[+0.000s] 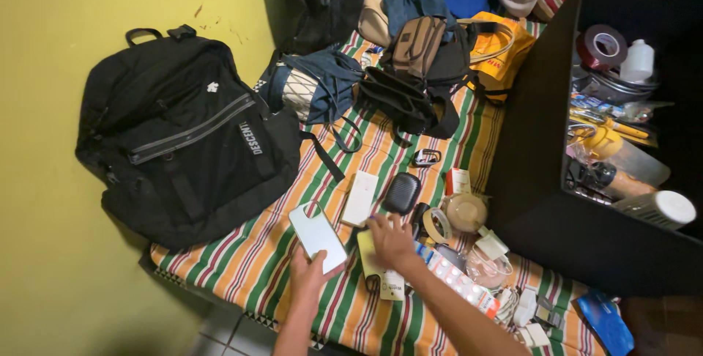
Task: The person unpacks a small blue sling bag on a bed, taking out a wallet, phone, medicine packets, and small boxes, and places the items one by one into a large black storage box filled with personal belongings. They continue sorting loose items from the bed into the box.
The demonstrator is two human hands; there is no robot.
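Note:
My left hand (pixel 307 277) holds a white smartphone (pixel 318 236) by its lower end, screen up, above the striped mattress (pixel 249 261). My right hand (pixel 392 242) rests palm down with fingers spread on a yellow packet (pixel 370 259). It is touching or almost touching a small black oval case (pixel 401 193), just above its fingertips. A white flat box (pixel 360 198) lies just beyond the phone. A tape roll (pixel 437 224) and a strip of pill blisters (pixel 458 280) lie to the right of my right wrist.
A large black backpack (pixel 183 136) leans against the yellow wall at left. Several bags (pixel 410 70) are piled at the back. An open black bin (pixel 542 143) at right holds bottles and tape. Cables, chargers and a blue packet (pixel 604 321) lie near the front right.

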